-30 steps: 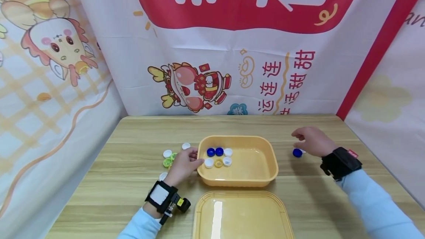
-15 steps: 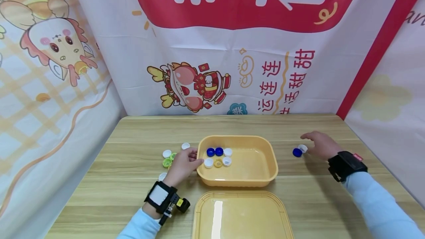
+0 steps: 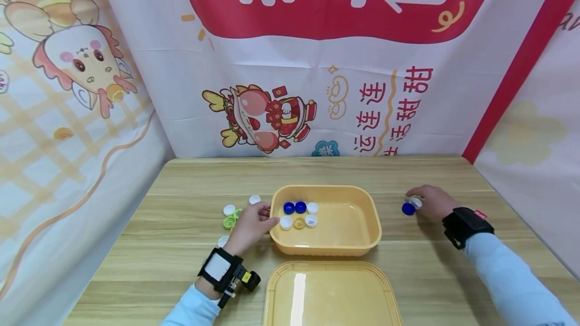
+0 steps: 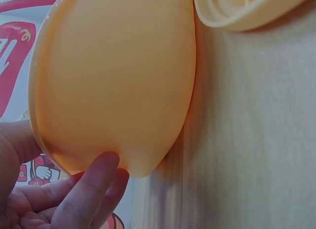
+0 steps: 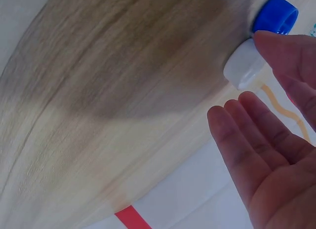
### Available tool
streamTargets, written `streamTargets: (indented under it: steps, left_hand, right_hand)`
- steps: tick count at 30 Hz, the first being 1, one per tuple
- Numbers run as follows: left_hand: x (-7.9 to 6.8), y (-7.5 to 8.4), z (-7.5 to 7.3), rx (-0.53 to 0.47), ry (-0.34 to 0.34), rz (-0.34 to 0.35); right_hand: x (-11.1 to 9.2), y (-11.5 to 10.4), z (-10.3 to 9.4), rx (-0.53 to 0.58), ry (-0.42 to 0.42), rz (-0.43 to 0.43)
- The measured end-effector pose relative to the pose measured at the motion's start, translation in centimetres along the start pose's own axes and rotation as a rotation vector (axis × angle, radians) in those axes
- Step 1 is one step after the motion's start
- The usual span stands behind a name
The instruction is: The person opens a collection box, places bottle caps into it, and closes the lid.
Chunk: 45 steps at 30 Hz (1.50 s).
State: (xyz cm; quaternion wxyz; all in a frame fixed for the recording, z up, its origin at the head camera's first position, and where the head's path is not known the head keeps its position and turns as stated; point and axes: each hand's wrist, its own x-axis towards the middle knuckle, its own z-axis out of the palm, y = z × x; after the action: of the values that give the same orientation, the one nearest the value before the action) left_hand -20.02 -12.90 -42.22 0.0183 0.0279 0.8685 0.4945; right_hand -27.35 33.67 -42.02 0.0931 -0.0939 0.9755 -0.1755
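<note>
My left hand [image 3: 248, 226] holds the left end of a yellow plastic box [image 3: 355, 220], thumb at the rim and fingers against the outer wall. Inside the box, toward its left, lie blue, white and yellow bottle caps [image 3: 299, 223]. Over on the right, my right hand [image 3: 435, 202] is around a white bottle cap [image 5: 244, 65], which lies beside a blue bottle cap [image 5: 276, 16] on the table. In the right wrist view the thumb is by the two caps, while a gap separates the other fingertips from the white one.
A yellow lid [image 3: 335, 293] lies in front of the box. Left of the box, several loose white and green caps [image 3: 229, 222] are partly hidden by the left hand. A printed cloth [image 3: 254, 54] hangs behind the wooden table [image 3: 190, 260].
My right hand first moved right, uncovering the white cap, then came back left and lower, with its fingers now around that cap. The left hand and box stay in place.
</note>
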Motion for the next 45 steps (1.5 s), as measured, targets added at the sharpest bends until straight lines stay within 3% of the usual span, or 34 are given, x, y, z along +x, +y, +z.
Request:
streamTargets:
  steps: [9,27,40,45]
  left_hand:
    - [0.1,0.1,-0.1,0.021,0.006,0.003]
    - [0.2,0.1,-0.2,0.028,0.002,0.002]
    - [0.1,0.1,-0.2,0.027,0.002,0.014]
    - [0.1,0.1,-0.3,0.026,0.002,0.008]
  right_hand:
    - [0.4,0.2,0.4,-0.054,-0.003,-0.096]
    - [0.7,-0.1,0.4,-0.031,-0.05,0.01]
    - [0.1,0.8,-0.5,0.012,-0.04,0.01]
    - [-0.5,0.0,-1.7,-0.013,-0.032,-0.016]
